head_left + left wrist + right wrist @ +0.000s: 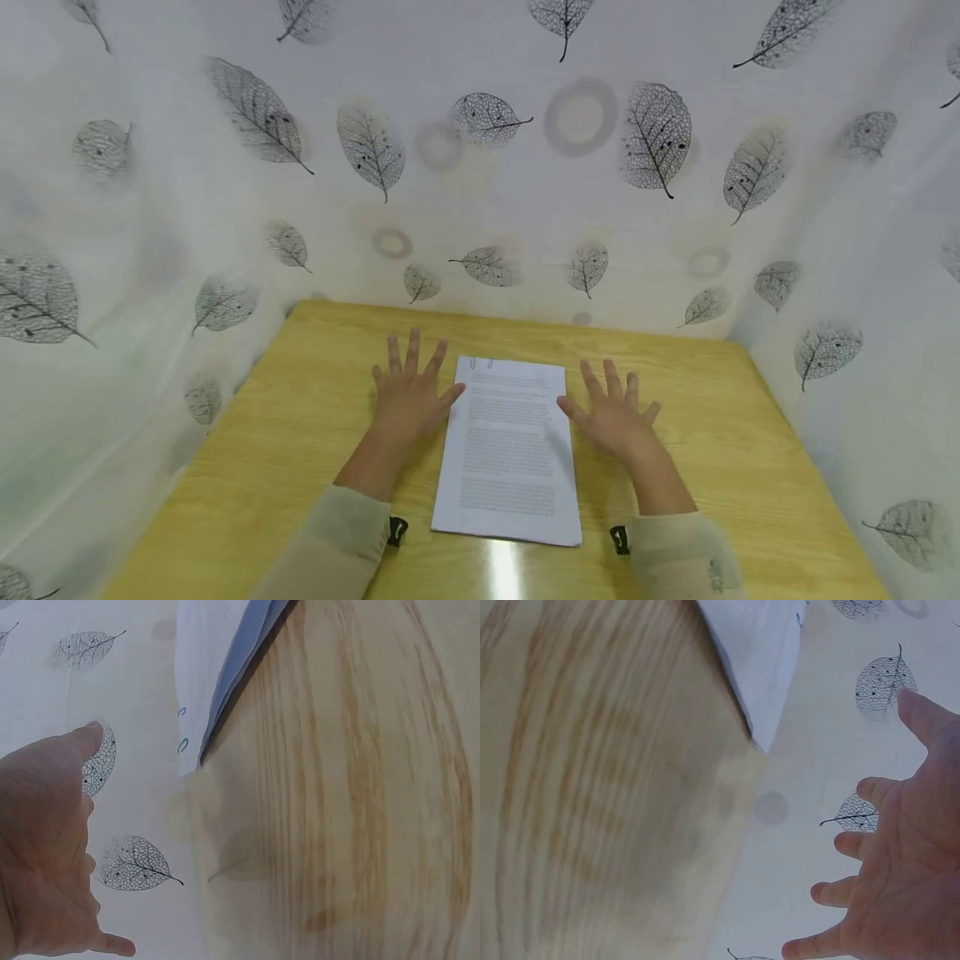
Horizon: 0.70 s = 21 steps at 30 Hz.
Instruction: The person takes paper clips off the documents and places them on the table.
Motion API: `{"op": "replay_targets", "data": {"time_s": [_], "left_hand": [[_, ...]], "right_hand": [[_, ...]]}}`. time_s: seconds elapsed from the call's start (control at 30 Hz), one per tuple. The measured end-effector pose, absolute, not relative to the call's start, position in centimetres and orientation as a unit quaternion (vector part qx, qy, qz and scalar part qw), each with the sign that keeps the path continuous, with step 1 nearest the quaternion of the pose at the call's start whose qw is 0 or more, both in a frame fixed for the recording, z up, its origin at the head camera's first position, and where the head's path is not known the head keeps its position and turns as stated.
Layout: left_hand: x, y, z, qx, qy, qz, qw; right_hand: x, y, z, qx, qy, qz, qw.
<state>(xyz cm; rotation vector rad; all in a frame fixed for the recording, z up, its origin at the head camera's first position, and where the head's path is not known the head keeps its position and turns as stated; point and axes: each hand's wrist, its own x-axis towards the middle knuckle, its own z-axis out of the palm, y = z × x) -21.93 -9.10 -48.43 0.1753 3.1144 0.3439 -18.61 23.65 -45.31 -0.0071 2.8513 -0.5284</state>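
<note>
A stack of printed paper (510, 450) lies on the wooden table between the two hands. Two paper clips (482, 363) sit at its top left edge, and their loops also show in the left wrist view. To the left of the stack is my left hand (408, 400), fingers spread and straight, its thumb tip by the paper's left edge. On the other side my right hand (615, 417) is spread too, its thumb near the right edge. Neither hand holds anything. Both wrist views show the palms raised off the tabletop, with a paper corner (761, 712) beyond.
The yellow wooden table (322, 400) runs back to a pale curtain (510, 192) with a leaf print, which also hangs on both sides. Small black clips (397, 531) show beside the sleeve cuffs. Light glares off the table's front.
</note>
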Motion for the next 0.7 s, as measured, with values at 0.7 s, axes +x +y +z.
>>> {"op": "replay_targets", "data": {"time_s": [0.7], "left_hand": [[-22.3,-8.3,-47.0,0.059,0.990,0.130,-0.005]], "right_hand": [[-20.5,23.9,-44.7,-0.040,0.978,-0.191,0.078]]}}
